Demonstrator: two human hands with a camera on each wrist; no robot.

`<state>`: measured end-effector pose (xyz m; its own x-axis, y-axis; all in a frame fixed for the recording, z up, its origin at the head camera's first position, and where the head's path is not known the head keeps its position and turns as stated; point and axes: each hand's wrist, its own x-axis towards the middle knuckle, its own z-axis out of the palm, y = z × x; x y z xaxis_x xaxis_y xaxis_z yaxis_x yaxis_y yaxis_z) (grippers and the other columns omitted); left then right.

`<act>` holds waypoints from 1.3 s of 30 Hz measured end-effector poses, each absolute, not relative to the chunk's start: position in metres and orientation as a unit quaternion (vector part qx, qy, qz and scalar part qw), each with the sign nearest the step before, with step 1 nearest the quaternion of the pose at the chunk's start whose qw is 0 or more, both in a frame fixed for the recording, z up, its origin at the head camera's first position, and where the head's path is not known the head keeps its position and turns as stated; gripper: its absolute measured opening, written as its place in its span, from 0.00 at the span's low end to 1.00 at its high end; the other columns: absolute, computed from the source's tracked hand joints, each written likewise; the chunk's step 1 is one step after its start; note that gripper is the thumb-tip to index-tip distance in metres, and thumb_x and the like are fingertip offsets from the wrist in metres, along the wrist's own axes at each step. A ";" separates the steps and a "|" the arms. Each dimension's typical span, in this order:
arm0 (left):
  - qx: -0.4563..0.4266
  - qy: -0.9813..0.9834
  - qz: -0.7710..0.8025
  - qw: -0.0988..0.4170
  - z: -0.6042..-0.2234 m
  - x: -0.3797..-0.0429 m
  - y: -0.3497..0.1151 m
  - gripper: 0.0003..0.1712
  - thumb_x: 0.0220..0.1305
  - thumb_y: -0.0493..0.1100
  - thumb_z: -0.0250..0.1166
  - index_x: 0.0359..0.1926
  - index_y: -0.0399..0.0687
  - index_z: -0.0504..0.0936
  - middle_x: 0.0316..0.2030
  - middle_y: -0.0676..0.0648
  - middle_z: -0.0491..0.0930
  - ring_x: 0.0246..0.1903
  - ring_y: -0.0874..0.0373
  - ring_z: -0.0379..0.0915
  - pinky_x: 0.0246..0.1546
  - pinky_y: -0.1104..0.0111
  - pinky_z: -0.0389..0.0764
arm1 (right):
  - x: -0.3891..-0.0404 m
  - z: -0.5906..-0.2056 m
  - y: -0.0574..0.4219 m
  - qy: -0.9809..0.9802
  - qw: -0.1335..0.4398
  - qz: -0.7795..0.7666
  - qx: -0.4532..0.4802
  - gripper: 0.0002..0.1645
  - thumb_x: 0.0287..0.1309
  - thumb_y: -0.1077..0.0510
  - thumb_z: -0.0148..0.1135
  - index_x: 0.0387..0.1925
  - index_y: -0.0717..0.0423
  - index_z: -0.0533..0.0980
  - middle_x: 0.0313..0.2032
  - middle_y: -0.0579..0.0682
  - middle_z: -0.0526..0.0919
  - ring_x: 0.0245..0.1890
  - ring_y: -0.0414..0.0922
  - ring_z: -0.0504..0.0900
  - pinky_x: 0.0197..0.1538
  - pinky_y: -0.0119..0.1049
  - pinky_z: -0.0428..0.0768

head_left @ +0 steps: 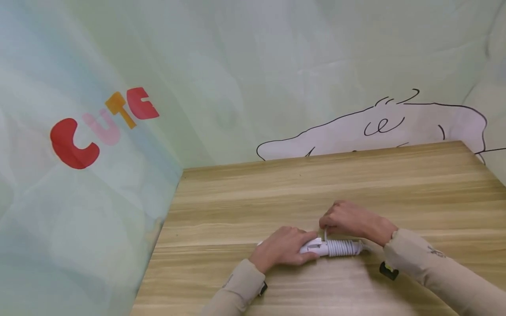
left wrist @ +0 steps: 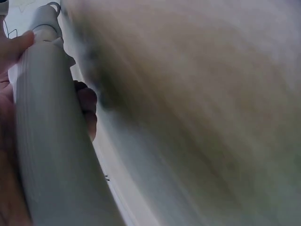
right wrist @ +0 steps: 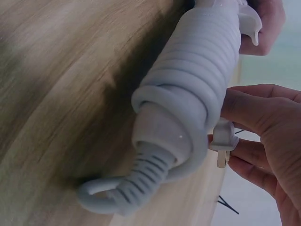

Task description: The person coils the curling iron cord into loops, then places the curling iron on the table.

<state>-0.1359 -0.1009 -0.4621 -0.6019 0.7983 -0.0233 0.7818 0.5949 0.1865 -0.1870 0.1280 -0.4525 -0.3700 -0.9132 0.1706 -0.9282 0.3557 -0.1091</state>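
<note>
A white hair-styling wand, which looks like a curling iron (head_left: pixel 315 247), lies across the table with its cord (head_left: pixel 343 248) wound in tight coils round the handle end. My left hand (head_left: pixel 282 248) grips its body from above, fingers and thumb on either side. In the left wrist view the thick smooth barrel (left wrist: pixel 51 122) runs along that hand. Just behind the coils, my right hand (head_left: pixel 353 221) holds the cord's free end. The right wrist view shows the two-prong plug (right wrist: pixel 223 141) at its fingers, and a cord loop beyond the ribbed strain relief (right wrist: pixel 141 176).
The wood-grain table (head_left: pixel 221 206) extends round both hands. A pale printed backdrop (head_left: pixel 237 79) stands behind it and along its left side, with coloured letters and a line drawing. Dark wrist devices (head_left: pixel 389 271) hang under the sleeves.
</note>
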 end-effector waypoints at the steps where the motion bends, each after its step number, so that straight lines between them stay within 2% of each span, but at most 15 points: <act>1: 0.442 0.892 0.076 0.049 -0.463 -0.136 -0.101 0.16 0.63 0.61 0.57 0.34 0.57 0.67 0.21 0.61 0.67 0.17 0.69 0.61 0.17 0.77 0.58 | -0.188 -0.453 0.128 -0.824 0.035 0.096 0.557 0.05 0.51 0.54 0.69 0.28 0.43 0.78 0.27 0.34 0.84 0.28 0.29 0.79 0.42 0.39 0.78; 8: 0.412 0.907 0.069 0.057 -0.459 -0.135 -0.100 0.17 0.64 0.63 0.56 0.36 0.58 0.69 0.26 0.60 0.70 0.20 0.67 0.63 0.20 0.74 0.61 | -0.195 -0.456 0.131 -0.834 0.026 0.118 0.539 0.06 0.53 0.56 0.68 0.34 0.44 0.82 0.34 0.38 0.85 0.33 0.34 0.82 0.41 0.38 0.79; 16: 0.370 0.921 0.083 0.084 -0.453 -0.131 -0.101 0.19 0.64 0.66 0.55 0.42 0.59 0.73 0.32 0.57 0.70 0.24 0.66 0.64 0.24 0.74 0.65 | -0.199 -0.458 0.132 -0.832 0.035 0.115 0.541 0.04 0.53 0.56 0.67 0.33 0.44 0.82 0.33 0.38 0.81 0.30 0.33 0.78 0.37 0.36 0.78; 24: 0.357 0.924 0.104 0.090 -0.452 -0.130 -0.103 0.19 0.62 0.64 0.59 0.45 0.61 0.75 0.33 0.55 0.66 0.27 0.65 0.62 0.24 0.76 0.62 | -0.197 -0.457 0.133 -0.834 0.043 0.107 0.539 0.02 0.53 0.52 0.68 0.29 0.43 0.81 0.30 0.36 0.77 0.25 0.29 0.71 0.35 0.32 0.75; 27: 0.357 0.924 0.101 0.092 -0.451 -0.130 -0.102 0.19 0.62 0.64 0.59 0.45 0.60 0.75 0.33 0.55 0.65 0.27 0.65 0.61 0.24 0.76 0.62 | -0.197 -0.458 0.133 -0.834 0.048 0.112 0.538 0.02 0.52 0.53 0.68 0.30 0.43 0.81 0.31 0.36 0.79 0.29 0.32 0.74 0.37 0.34 0.76; 33: 0.357 0.927 0.087 0.081 -0.450 -0.129 -0.102 0.19 0.61 0.64 0.59 0.44 0.60 0.74 0.33 0.54 0.65 0.27 0.64 0.61 0.22 0.75 0.61 | -0.198 -0.463 0.135 -0.834 0.061 0.126 0.534 0.05 0.51 0.54 0.69 0.33 0.44 0.83 0.37 0.41 0.84 0.42 0.43 0.80 0.51 0.44 0.77; 39: 0.370 0.926 0.062 0.046 -0.451 -0.129 -0.101 0.19 0.61 0.65 0.59 0.42 0.59 0.74 0.31 0.55 0.66 0.25 0.65 0.60 0.22 0.74 0.59 | -0.200 -0.465 0.138 -0.837 0.060 0.134 0.527 0.06 0.51 0.53 0.69 0.33 0.44 0.83 0.37 0.41 0.85 0.41 0.42 0.80 0.49 0.44 0.77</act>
